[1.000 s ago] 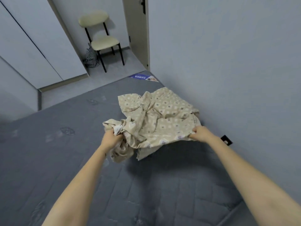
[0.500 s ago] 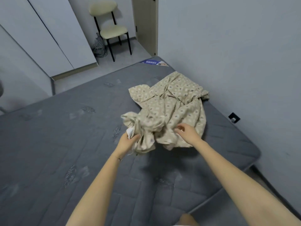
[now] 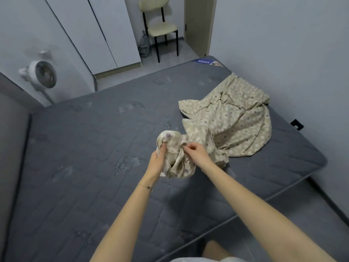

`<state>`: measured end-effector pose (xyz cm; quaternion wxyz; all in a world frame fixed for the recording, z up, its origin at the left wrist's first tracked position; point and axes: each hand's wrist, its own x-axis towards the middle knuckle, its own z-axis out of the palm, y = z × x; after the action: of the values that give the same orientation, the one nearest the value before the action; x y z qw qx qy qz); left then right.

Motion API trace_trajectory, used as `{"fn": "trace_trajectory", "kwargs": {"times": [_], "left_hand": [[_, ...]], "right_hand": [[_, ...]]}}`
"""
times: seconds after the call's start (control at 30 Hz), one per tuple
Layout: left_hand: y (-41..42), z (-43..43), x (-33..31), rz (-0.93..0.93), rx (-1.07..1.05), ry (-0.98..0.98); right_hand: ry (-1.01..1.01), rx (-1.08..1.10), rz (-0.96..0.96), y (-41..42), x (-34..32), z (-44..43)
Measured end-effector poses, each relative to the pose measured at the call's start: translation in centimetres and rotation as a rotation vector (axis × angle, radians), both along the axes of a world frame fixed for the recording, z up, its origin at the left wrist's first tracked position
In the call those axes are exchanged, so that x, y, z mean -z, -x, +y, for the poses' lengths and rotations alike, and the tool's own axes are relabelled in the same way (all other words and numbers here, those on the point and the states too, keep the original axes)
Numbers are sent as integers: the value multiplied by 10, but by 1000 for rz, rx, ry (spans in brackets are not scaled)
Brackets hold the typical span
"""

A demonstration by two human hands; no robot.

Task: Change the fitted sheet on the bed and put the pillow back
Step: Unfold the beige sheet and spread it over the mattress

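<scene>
A beige patterned fitted sheet (image 3: 236, 120) lies crumpled on the right half of the bare grey mattress (image 3: 85, 157). Its near end is bunched up above the mattress between my hands. My left hand (image 3: 157, 159) grips the bunched edge from the left, thumb over the fabric. My right hand (image 3: 194, 151) pinches a fold of the same bunch right beside it. No pillow is in view.
The grey wall (image 3: 283, 53) runs along the bed's right side, with a black socket (image 3: 297, 124) near the mattress edge. A white fan (image 3: 42, 74) stands at the left. A cream chair (image 3: 160, 27) and a mesh basket (image 3: 144, 47) stand by the wardrobe doors (image 3: 98, 31) at the back.
My hands have drawn the sheet's bunched end toward me and closer together. The right hand moved from the sheet's right edge to the bunch. The view swung left and back.
</scene>
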<state>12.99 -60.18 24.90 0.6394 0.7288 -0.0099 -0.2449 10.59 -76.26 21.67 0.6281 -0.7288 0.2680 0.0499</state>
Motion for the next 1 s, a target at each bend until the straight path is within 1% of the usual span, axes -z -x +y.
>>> {"fn": "trace_trajectory", "kwargs": {"times": [0.03, 0.13, 0.17, 0.23, 0.27, 0.3, 0.33, 0.4, 0.47, 0.53, 0.6, 0.67, 0.7, 0.77, 0.83, 0.87, 0.93, 1.0], "left_hand": [[7, 3, -1, -2, -13, 25], [28, -2, -6, -4, 7, 127], [35, -5, -6, 2, 19, 172], [47, -11, -5, -14, 40, 194], [52, -15, -4, -26, 64, 184], [55, -18, 0, -30, 87, 173], [57, -20, 1, -21, 92, 158], [55, -22, 5, 71, 23, 152], [50, -22, 8, 101, -43, 116], [50, -22, 11, 55, -52, 85], [50, -22, 11, 33, -44, 125], [46, -18, 16, 22, 1, 188], [42, -12, 19, 20, 24, 210], [29, 5, 23, 47, 38, 244], [5, 31, 25, 77, 36, 269], [-9, 45, 24, 74, 25, 250], [-44, 84, 22, 17, 35, 186], [-83, 133, 19, -130, 120, 73]], "right_hand": [[-26, 4, -34, 6, -7, 6], [-279, -56, -89, 26, -24, 18], [-282, -78, -115, 32, -25, 21], [-134, -88, -147, 41, -22, 24], [-46, -58, -160, 44, -19, 23], [-3, 0, -173, 47, -16, 21], [6, 81, -181, 50, -15, 18], [40, 235, -187, 58, -15, 10], [90, 334, -193, 67, -14, 5], [52, 344, -230, 76, -20, 8], [21, 248, -262, 80, -27, 21], [109, 177, -253, 80, -29, 39], [151, 207, -260, 78, -27, 47], [160, 338, -278, 73, -23, 59], [156, 394, -242, 67, -22, 74], [156, 413, -219, 64, -21, 82], [133, 494, -200, 55, -17, 107], [127, 546, -205, 42, -17, 145]]}}
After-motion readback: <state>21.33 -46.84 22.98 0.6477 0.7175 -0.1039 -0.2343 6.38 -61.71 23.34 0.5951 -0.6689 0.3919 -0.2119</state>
